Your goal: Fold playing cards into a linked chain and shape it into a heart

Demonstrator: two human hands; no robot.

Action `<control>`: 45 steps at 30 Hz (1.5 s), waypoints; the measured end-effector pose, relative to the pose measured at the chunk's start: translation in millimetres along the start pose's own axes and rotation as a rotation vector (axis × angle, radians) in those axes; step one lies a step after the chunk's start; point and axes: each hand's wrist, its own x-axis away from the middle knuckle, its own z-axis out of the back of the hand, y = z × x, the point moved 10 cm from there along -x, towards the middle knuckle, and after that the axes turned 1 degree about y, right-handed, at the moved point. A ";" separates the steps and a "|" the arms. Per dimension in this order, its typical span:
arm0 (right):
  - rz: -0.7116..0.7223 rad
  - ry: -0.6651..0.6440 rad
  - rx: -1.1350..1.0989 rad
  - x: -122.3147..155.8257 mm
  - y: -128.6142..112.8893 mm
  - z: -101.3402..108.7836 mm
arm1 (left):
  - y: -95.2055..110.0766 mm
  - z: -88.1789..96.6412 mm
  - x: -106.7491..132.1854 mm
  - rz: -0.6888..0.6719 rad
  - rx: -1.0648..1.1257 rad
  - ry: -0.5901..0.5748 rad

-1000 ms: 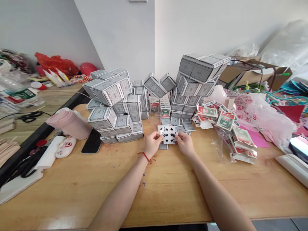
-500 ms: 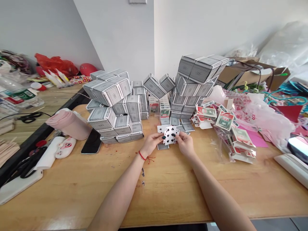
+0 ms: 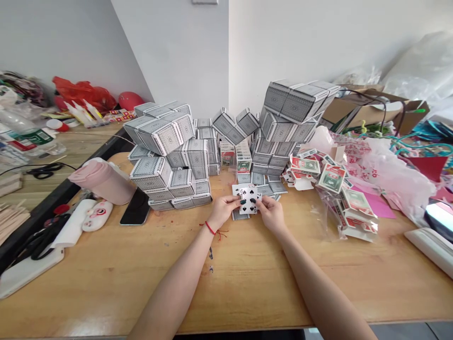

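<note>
The left hand [image 3: 222, 211] and right hand [image 3: 272, 213] each pinch one side of a small fan of cards [image 3: 248, 196], held just above the table [image 3: 247, 274]. The cards look light, thin, bendy and slick, so they are probably best held by the edges. Grey box stacks [image 3: 170, 156] rise beyond the grip, red-green boxes [image 3: 332, 179] lie to its right, and a white wall [image 3: 283, 42] stands behind.

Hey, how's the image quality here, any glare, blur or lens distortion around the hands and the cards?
Head view: light is bright and even, with only soft shadows under the left hand and right hand; the white spade playing cards they hold read sharp; the wide lens bows the edges of the light wooden table; the clear plastic bags at far right wash out.
</note>
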 end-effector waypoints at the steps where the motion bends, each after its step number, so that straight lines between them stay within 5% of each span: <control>1: -0.004 -0.010 0.000 0.0 -0.1 -1.0 | -0.3 0.2 -0.1 0.004 0.006 0.004; 20: -0.077 -0.051 0.025 -2.1 7.5 -4.2 | -4.0 -2.1 -4.7 -0.053 -0.083 -0.034; 32: -0.147 -0.214 -0.132 7.8 5.2 -31.3 | 32.0 5.7 16.8 -0.341 -0.431 0.256; 45: -0.188 -0.221 -0.161 9.8 8.0 -33.2 | 36.9 3.5 17.7 -0.353 -0.531 0.266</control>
